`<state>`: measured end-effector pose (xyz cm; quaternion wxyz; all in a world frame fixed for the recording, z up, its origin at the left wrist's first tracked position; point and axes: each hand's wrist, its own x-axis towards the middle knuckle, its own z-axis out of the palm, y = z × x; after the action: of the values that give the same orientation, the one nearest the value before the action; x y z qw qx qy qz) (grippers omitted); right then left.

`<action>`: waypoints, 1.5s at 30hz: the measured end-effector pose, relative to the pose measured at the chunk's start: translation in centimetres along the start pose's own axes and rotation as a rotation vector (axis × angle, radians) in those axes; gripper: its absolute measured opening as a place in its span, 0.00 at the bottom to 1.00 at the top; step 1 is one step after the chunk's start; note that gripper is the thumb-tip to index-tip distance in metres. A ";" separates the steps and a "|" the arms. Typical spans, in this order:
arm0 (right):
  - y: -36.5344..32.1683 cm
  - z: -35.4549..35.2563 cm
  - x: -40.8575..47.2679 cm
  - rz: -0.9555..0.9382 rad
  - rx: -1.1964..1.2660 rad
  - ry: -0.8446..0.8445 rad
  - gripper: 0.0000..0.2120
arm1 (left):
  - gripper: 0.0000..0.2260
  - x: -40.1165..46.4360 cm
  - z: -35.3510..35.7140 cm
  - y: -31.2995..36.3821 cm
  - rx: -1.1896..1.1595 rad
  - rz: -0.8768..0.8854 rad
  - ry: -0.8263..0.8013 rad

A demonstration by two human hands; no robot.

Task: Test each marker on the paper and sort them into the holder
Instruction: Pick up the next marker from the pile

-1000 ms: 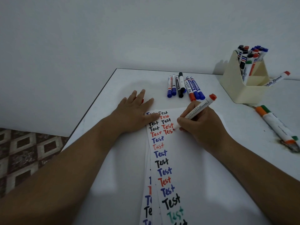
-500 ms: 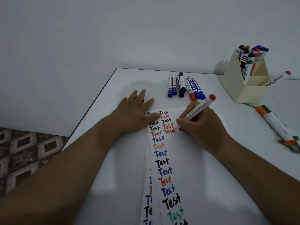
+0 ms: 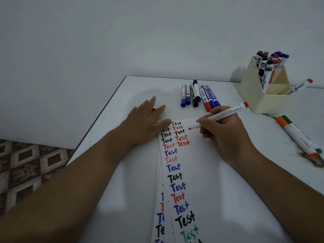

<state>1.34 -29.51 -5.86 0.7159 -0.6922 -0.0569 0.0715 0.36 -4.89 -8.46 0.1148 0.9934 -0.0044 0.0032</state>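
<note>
I've lifted the red marker (image 3: 220, 115) off the paper (image 3: 206, 172), still gripped in my right hand (image 3: 226, 135), left hand (image 3: 145, 123) flat holding it: test written, holder (image 3: 263, 97) next.

Right hand (image 3: 226, 135) holds red marker (image 3: 219, 115) (tip by paper (image 3: 206, 172)); left hand (image 3: 145, 123) flat on paper edge.

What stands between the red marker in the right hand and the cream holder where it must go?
Nothing visible blocks the way. The right hand holds the uncapped red marker above the white paper, and the bare tabletop leads to the cream plastic holder. The row of capped markers lies to the left of that line.
</note>
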 end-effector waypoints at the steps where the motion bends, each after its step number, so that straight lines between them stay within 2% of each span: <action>1: 0.0 -0.1 0.0 0.010 0.053 -0.004 0.13 | 0.32 0.0 0.1 0.0 -0.013 0.001 0.015; 5: -0.3 -0.1 0.0 0.052 0.279 -0.036 0.05 | 0.24 0.2 0.0 -0.4 -0.253 -0.007 0.153; 7: -0.4 -0.2 0.1 0.096 0.399 -0.010 0.07 | 0.21 0.4 -0.2 -0.6 -0.381 -0.024 0.257; 9: -0.5 -0.3 0.3 0.111 0.456 0.023 0.08 | 0.21 0.6 -0.5 -0.9 -0.410 -0.060 0.320; 13: 0.2 -0.6 0.5 0.058 0.329 0.027 0.03 | 0.22 0.9 -0.3 -1.6 -0.366 -0.165 0.385; 18: 0.3 -0.8 0.4 -0.007 0.195 -0.018 0.12 | 0.14 1.1 -0.1 -2.0 -0.227 -0.255 0.415; 22: 0.4 -0.4 0.5 0.036 0.162 -0.051 0.09 | 0.07 0.4 -0.8 -1.9 -0.185 -0.274 0.438; 30: 0.3 -0.3 0.4 0.007 0.001 -0.099 0.08 | 0.09 0.4 -1.2 -1.0 -0.423 -0.021 0.494; 41: 0.6 -0.1 0.5 -0.036 -0.079 -0.133 0.08 | 0.11 -0.3 -1.7 0.5 -0.315 0.126 0.448; 45: 0.7 -0.2 0.5 -0.038 -0.076 -0.147 0.08 | 0.11 -0.2 -1.8 0.9 -0.243 0.152 0.378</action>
<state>1.85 -29.57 -6.56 0.6841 -0.7107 -0.1251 0.1064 0.10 -5.32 -6.50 0.2319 0.9508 -0.0580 0.1972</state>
